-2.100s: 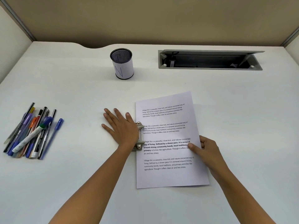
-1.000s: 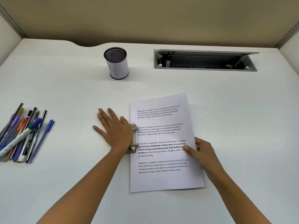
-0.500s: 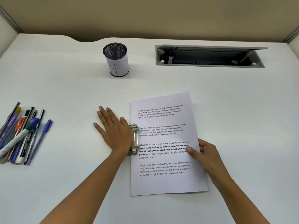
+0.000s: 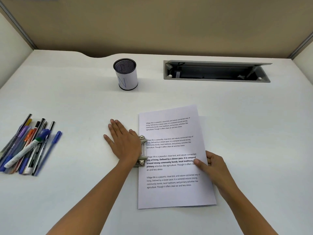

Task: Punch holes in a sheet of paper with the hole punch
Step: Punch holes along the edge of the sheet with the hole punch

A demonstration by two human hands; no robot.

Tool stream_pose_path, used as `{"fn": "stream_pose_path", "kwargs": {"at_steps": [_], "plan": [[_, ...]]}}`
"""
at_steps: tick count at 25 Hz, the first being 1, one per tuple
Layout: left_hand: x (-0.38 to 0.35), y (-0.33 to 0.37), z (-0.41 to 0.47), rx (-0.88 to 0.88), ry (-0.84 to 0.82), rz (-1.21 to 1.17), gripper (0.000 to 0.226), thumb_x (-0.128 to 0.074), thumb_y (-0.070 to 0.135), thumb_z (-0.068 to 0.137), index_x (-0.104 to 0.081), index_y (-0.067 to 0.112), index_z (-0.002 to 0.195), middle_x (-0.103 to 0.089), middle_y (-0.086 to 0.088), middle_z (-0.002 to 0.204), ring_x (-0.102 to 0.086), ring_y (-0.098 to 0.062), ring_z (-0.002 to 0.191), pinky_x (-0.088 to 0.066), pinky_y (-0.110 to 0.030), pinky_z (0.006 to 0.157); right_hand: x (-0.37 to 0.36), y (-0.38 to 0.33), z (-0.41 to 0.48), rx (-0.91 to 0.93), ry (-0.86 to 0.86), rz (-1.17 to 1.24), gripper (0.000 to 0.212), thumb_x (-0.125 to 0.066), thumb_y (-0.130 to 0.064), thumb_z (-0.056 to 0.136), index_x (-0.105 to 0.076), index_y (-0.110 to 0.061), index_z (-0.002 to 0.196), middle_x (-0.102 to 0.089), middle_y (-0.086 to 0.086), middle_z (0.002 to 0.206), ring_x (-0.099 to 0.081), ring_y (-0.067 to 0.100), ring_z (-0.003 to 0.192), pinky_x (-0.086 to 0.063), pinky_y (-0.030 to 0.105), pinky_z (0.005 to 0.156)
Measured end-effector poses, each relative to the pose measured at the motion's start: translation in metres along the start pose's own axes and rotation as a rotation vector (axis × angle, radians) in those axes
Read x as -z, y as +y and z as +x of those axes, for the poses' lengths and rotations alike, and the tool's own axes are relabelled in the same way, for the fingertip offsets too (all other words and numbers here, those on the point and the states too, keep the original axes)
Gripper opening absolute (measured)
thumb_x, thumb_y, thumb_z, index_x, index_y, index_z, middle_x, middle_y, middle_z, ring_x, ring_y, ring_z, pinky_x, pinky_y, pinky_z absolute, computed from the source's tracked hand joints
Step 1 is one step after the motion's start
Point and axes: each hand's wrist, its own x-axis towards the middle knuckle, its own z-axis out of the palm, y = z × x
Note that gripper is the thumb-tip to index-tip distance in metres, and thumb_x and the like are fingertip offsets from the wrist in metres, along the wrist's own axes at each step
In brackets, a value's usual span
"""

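A printed sheet of paper point(image 4: 174, 195) lies on the white desk point(image 4: 254, 133), its left edge pushed into a metal hole punch point(image 4: 143, 150). My left hand point(image 4: 122, 141) lies flat, palm down, on top of the hole punch, fingers stretched out together; most of the punch is hidden under it. My right hand point(image 4: 212, 164) holds the sheet's right edge, thumb on top of the paper and fingers under or beside it.
A pile of several pens and markers point(image 4: 28, 146) lies at the left. A mesh pen cup point(image 4: 126, 74) wrapped in white paper stands at the back. An open cable tray point(image 4: 216, 72) is set into the desk at the back right.
Both hands, the sheet and the punch stay where they were. My left fingers, spread before, have drawn together. Only the camera view has shifted a little.
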Motion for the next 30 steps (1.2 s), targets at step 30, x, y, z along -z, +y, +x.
{"fn": "stream_pose_path", "kwargs": {"at_steps": [30], "plan": [[0.03, 0.005, -0.012, -0.183, -0.053, -0.341, 0.033, -0.038, 0.021, 0.098, -0.05, 0.016, 0.128, -0.056, -0.001, 0.131, -0.042, -0.024, 0.13, -0.012, -0.058, 0.115, 0.005, 0.001, 0.003, -0.019, 0.003, -0.004, 0.024, -0.072, -0.01, 0.083, -0.072, -0.015, 0.106, -0.078, 0.003, 0.091, -0.074, 0.023, 0.087, -0.057, 0.047, 0.089]]}}
